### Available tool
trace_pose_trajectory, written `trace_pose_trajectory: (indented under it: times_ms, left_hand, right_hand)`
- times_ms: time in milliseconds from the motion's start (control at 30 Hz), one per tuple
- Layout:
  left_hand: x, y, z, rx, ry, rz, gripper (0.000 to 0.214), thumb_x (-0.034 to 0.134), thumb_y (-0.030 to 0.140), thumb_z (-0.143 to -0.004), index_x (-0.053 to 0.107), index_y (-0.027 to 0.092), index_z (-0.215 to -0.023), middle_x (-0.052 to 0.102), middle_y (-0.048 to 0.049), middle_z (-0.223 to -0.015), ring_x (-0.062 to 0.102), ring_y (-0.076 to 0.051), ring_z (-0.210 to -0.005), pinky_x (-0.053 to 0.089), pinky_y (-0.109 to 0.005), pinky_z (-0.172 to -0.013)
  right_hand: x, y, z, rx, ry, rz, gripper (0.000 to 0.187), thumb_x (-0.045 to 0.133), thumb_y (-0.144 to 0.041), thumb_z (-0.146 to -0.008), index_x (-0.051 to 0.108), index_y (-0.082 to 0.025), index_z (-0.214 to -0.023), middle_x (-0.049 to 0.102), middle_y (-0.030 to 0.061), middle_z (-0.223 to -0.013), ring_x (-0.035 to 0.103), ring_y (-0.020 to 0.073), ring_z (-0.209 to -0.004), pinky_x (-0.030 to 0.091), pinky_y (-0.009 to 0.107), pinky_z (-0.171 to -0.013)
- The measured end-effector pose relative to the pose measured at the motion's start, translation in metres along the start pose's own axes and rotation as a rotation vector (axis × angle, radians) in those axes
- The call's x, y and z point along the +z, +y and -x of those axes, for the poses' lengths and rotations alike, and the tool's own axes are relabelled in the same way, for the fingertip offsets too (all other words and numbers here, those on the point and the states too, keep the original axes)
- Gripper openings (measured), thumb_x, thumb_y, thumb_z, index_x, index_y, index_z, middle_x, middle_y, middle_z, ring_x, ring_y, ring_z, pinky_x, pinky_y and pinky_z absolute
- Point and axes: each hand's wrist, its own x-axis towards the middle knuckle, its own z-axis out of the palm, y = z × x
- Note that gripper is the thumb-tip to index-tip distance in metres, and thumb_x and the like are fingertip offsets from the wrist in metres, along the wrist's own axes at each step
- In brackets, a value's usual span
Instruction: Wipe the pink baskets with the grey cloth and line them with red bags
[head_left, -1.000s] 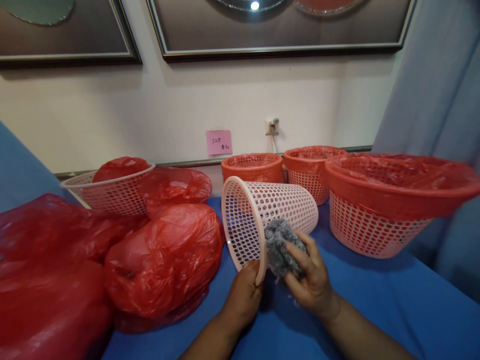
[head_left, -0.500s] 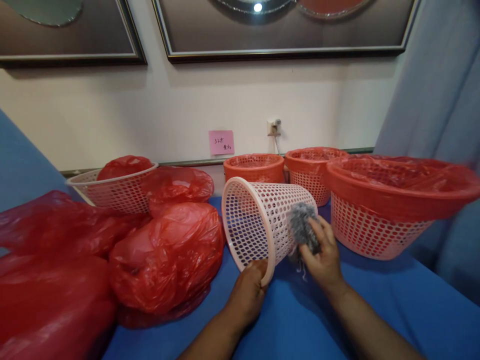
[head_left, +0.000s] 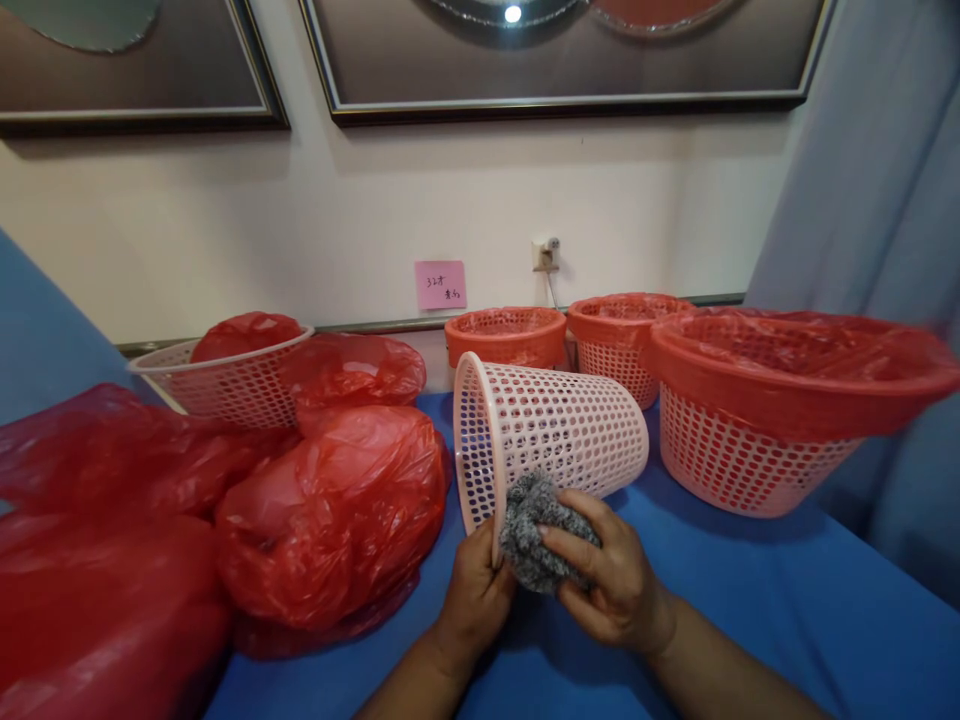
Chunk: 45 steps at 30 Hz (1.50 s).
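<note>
A pale pink perforated plastic basket [head_left: 574, 420] lies tipped on its side, its mouth facing left. My left hand [head_left: 476, 585] is closed round the lower part of its rim. In my right hand [head_left: 619, 575] is a bunched grey cloth [head_left: 544, 530], pressed against the basket's side close to the rim and near my left hand. Part of the rim is hidden behind the cloth and my fingers.
Red plastic bags [head_left: 337, 520] are heaped on the left, before a white basket [head_left: 247, 385]. Behind stand two bag-lined baskets, one left [head_left: 506, 345] and one right [head_left: 615, 360]; a larger lined basket [head_left: 750, 465] is at right. Blue cloth [head_left: 757, 590] covers the table.
My right hand has moved the cloth left and down, from near the basket's base to near its rim. The basket has swung so that more of its side shows.
</note>
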Motion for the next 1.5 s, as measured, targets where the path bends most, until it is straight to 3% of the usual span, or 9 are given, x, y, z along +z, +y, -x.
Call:
trace_pose_trajectory:
  times_ms: [233,367,467,700,800,900,1067,1167,1500]
  left_hand:
    - [0.003,-0.005,0.001,-0.077,0.003,-0.002,0.049,0.051,0.05,-0.102,0.069,0.016,-0.131,0.073,-0.0126,-0.128,0.068,-0.029,-0.119,0.051,-0.043,-0.11]
    - [0.003,-0.008,0.001,-0.066,0.015,-0.006,0.046,0.052,0.047,-0.102,0.069,0.017,-0.132,0.072,-0.0127,-0.131,0.066,-0.029,-0.123,0.05,-0.044,-0.111]
    - [0.004,-0.011,0.001,-0.067,0.008,-0.019,0.044,0.051,0.044,-0.103,0.068,0.017,-0.134,0.071,-0.0129,-0.133,0.066,-0.029,-0.124,0.05,-0.044,-0.111]
    - [0.009,-0.023,-0.001,0.036,-0.085,-0.112,0.038,0.052,0.035,-0.103,0.065,0.022,-0.136,0.069,-0.0112,-0.134,0.064,-0.029,-0.123,0.05,-0.042,-0.109]
    - [0.008,-0.025,-0.002,0.04,-0.119,-0.104,0.038,0.054,0.033,-0.102,0.065,0.024,-0.137,0.07,-0.0104,-0.133,0.064,-0.028,-0.121,0.05,-0.04,-0.106]
    - [0.007,-0.028,-0.001,-0.011,-0.118,-0.146,0.038,0.049,0.032,-0.104,0.065,0.023,-0.137,0.071,-0.01,-0.129,0.065,-0.026,-0.116,0.048,-0.042,-0.109]
    - [0.006,-0.026,-0.002,-0.045,-0.131,-0.168,0.038,0.047,0.034,-0.105,0.066,0.024,-0.137,0.071,-0.0088,-0.129,0.064,-0.025,-0.117,0.047,-0.041,-0.11]
    - [0.005,-0.023,-0.003,-0.043,-0.145,-0.155,0.038,0.047,0.032,-0.105,0.065,0.024,-0.138,0.069,-0.0088,-0.132,0.063,-0.025,-0.119,0.046,-0.04,-0.111]
    - [0.008,-0.019,-0.005,0.052,-0.205,-0.124,0.03,0.052,0.026,-0.1,0.073,0.021,-0.121,0.074,-0.0112,-0.122,0.066,-0.027,-0.111,0.052,-0.039,-0.102]
  right_hand:
    - [-0.011,0.072,0.011,0.858,0.526,0.089,0.052,0.067,-0.035,-0.079,0.066,-0.021,-0.129,0.064,0.0125,-0.133,0.061,0.0315,-0.125,0.044,0.053,-0.112]
    - [-0.017,0.105,0.014,1.232,0.578,-0.132,0.063,0.068,-0.048,-0.074,0.067,-0.016,-0.128,0.074,0.0112,-0.116,0.067,0.0305,-0.11,0.049,0.05,-0.105]
    - [-0.006,0.099,0.016,1.119,0.526,-0.029,0.065,0.067,-0.048,-0.077,0.063,-0.016,-0.133,0.069,0.0135,-0.124,0.064,0.0315,-0.117,0.047,0.052,-0.107]
    - [0.014,0.009,0.011,0.25,0.088,0.026,0.066,0.058,-0.014,-0.086,0.047,-0.029,-0.15,0.037,0.0124,-0.158,0.049,0.0312,-0.141,0.051,0.049,-0.11]
    - [0.013,-0.002,0.009,0.135,0.057,-0.023,0.066,0.057,-0.011,-0.085,0.05,-0.029,-0.148,0.035,0.0111,-0.16,0.051,0.0301,-0.14,0.054,0.046,-0.108]
    - [0.009,0.028,0.011,0.355,0.2,0.021,0.056,0.059,-0.016,-0.085,0.058,-0.028,-0.14,0.047,0.0112,-0.151,0.054,0.0296,-0.136,0.049,0.05,-0.111]
    - [-0.004,0.107,0.019,1.112,0.473,-0.042,0.062,0.067,-0.042,-0.077,0.064,-0.017,-0.133,0.067,0.0148,-0.129,0.064,0.0335,-0.12,0.046,0.057,-0.11]
    - [-0.007,0.119,0.021,1.211,0.48,-0.133,0.066,0.066,-0.047,-0.076,0.063,-0.013,-0.133,0.071,0.0152,-0.122,0.067,0.0329,-0.112,0.049,0.056,-0.107]
    - [0.003,0.001,0.005,0.129,0.072,0.001,0.065,0.055,-0.008,-0.086,0.049,-0.027,-0.147,0.036,0.0121,-0.158,0.048,0.0274,-0.142,0.051,0.045,-0.11]
